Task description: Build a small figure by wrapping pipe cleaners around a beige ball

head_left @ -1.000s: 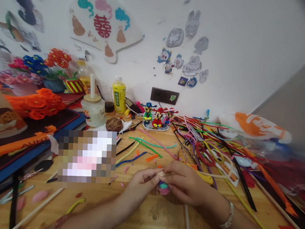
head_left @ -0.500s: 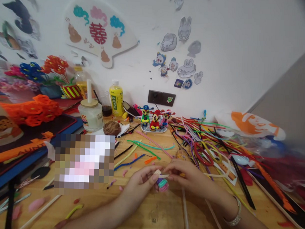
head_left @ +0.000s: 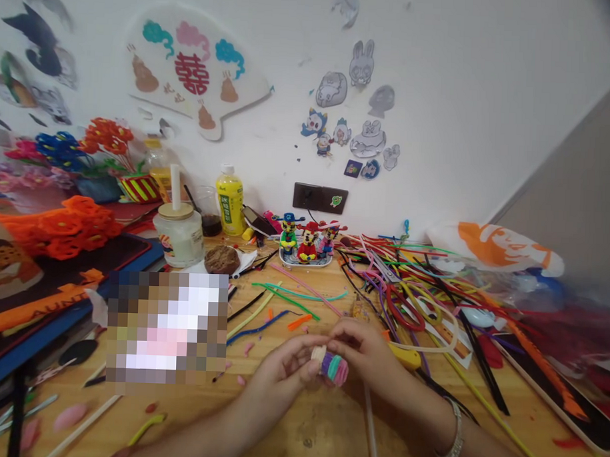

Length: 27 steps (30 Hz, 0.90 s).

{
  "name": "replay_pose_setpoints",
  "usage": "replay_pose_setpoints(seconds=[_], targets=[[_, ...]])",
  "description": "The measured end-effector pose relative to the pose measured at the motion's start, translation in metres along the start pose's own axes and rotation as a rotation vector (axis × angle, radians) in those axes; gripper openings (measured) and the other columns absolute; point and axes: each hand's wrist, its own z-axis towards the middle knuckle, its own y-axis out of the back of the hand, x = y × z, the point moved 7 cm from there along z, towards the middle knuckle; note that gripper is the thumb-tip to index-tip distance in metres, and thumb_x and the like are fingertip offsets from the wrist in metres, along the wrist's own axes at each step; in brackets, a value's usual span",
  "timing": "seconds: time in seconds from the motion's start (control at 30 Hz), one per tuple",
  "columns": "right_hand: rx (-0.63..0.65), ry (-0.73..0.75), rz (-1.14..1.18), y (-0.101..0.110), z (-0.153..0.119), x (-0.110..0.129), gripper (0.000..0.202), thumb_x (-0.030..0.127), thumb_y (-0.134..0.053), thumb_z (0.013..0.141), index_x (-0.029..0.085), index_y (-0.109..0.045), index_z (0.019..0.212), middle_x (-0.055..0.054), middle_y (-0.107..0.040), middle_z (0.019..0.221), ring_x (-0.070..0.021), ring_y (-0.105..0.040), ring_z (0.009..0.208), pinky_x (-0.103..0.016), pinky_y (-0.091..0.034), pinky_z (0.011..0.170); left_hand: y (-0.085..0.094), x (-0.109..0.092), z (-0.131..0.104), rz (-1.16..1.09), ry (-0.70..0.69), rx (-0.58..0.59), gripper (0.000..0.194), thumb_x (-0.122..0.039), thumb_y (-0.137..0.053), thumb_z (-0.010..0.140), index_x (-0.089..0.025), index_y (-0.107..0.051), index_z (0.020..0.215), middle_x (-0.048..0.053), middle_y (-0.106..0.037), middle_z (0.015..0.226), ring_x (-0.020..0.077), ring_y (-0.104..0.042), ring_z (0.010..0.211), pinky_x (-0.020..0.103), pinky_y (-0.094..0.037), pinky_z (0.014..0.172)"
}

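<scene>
A small rolled pipe-cleaner piece (head_left: 334, 367) with cream, purple, turquoise and pink bands is between my two hands above the table. My left hand (head_left: 291, 367) grips it at its cream end, the thumb pressed on the near side. My right hand (head_left: 363, 350) is closed at its upper right side, fingertips against it; part of those fingers is hidden. A cream strand (head_left: 398, 346) shows to the right, behind my right wrist. Just beyond it lies a yellow-handled tool (head_left: 405, 357), partly covered by my forearm.
Three small pipe-cleaner figures (head_left: 308, 243) sit on a tray by the wall. Loose pipe cleaners (head_left: 408, 285) pile up at the right. On the left stand a glass jar (head_left: 179, 234), a yellow bottle (head_left: 229, 200) and orange pipe-cleaner flowers (head_left: 69, 230). Pale strips (head_left: 371, 424) lie near the front.
The banded piece has turned and shows more of its side. My right fingers have come in closer to it; the cream strand stretched between them no longer shows. The yellow-handled tool has come into view.
</scene>
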Motion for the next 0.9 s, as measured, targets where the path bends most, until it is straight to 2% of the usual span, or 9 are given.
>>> replay_pose_setpoints(seconds=[0.1, 0.23, 0.37, 0.47, 0.53, 0.67, 0.8, 0.9], targets=[[0.029, -0.061, -0.022, -0.005, 0.001, 0.000, 0.018, 0.023, -0.053, 0.078, 0.015, -0.055, 0.062, 0.003, -0.050, 0.056, -0.0110, -0.046, 0.054, -0.021, -0.035, 0.052, 0.004, -0.006, -0.002, 0.139, -0.020, -0.066, 0.026, -0.037, -0.062, 0.072, -0.017, -0.063, 0.089, 0.000, -0.063, 0.067, 0.0121, -0.056, 0.059, 0.024, -0.043, 0.059], [0.031, -0.084, -0.078, -0.011, -0.001, 0.001, 0.015, 0.013, -0.051, 0.075, 0.016, -0.052, 0.060, 0.005, -0.048, 0.055, -0.0102, -0.044, 0.053, -0.019, -0.032, 0.049, 0.007, -0.006, -0.003, 0.233, -0.061, -0.127, 0.026, -0.040, -0.055, 0.076, -0.016, -0.062, 0.084, -0.004, -0.055, 0.058, 0.0101, -0.048, 0.052, 0.022, -0.038, 0.052], [0.012, -0.096, -0.204, -0.009, -0.005, 0.008, 0.013, 0.011, -0.050, 0.074, 0.016, -0.056, 0.063, 0.003, -0.055, 0.057, -0.0117, -0.048, 0.055, -0.019, -0.034, 0.050, 0.007, 0.003, -0.001, 0.174, -0.009, -0.121, 0.030, -0.044, -0.056, 0.074, -0.017, -0.059, 0.085, -0.005, -0.053, 0.056, 0.0096, -0.045, 0.050, 0.022, -0.035, 0.050], [0.052, -0.061, -0.309, -0.008, -0.007, 0.019, 0.018, 0.010, -0.046, 0.077, 0.018, -0.062, 0.080, -0.003, -0.066, 0.076, -0.0157, -0.058, 0.070, -0.022, -0.040, 0.061, 0.013, 0.006, 0.003, 0.124, 0.010, -0.173, 0.034, -0.046, -0.062, 0.068, -0.017, -0.061, 0.086, -0.004, -0.055, 0.057, 0.0100, -0.046, 0.051, 0.022, -0.035, 0.050], [0.085, -0.038, -0.381, -0.009, -0.007, 0.022, 0.025, 0.010, -0.044, 0.078, 0.019, -0.062, 0.092, -0.005, -0.068, 0.089, -0.0175, -0.060, 0.081, -0.024, -0.041, 0.069, 0.018, 0.005, 0.005, 0.105, 0.011, -0.207, 0.037, -0.045, -0.066, 0.064, -0.016, -0.062, 0.087, -0.003, -0.058, 0.059, 0.0106, -0.048, 0.053, 0.023, -0.037, 0.053], [0.125, -0.072, -0.580, -0.013, -0.010, 0.018, 0.024, 0.010, -0.043, 0.077, 0.017, -0.063, 0.087, -0.007, -0.068, 0.086, -0.0190, -0.061, 0.078, -0.025, -0.041, 0.067, 0.021, 0.000, 0.006, 0.077, 0.031, -0.247, 0.038, -0.043, -0.070, 0.060, -0.015, -0.065, 0.084, -0.002, -0.062, 0.058, 0.0111, -0.052, 0.054, 0.024, -0.040, 0.057], [0.098, -0.068, -0.556, -0.010, -0.014, 0.021, 0.021, 0.010, -0.044, 0.076, 0.017, -0.063, 0.082, -0.006, -0.068, 0.081, -0.0170, -0.061, 0.074, -0.022, -0.040, 0.063, 0.012, -0.001, 0.003, -0.003, 0.085, -0.183, 0.037, -0.041, -0.075, 0.053, -0.016, -0.067, 0.079, 0.001, -0.067, 0.067, 0.0139, -0.059, 0.058, 0.027, -0.045, 0.060], [0.095, -0.055, -0.520, -0.007, -0.013, 0.024, 0.020, 0.011, -0.045, 0.075, 0.017, -0.063, 0.080, -0.005, -0.068, 0.081, -0.0165, -0.061, 0.073, -0.022, -0.040, 0.064, 0.008, 0.001, 0.000, -0.079, 0.103, -0.145, 0.038, -0.037, -0.077, 0.052, -0.019, -0.068, 0.085, 0.002, -0.069, 0.077, 0.0155, -0.062, 0.063, 0.029, -0.048, 0.063]])
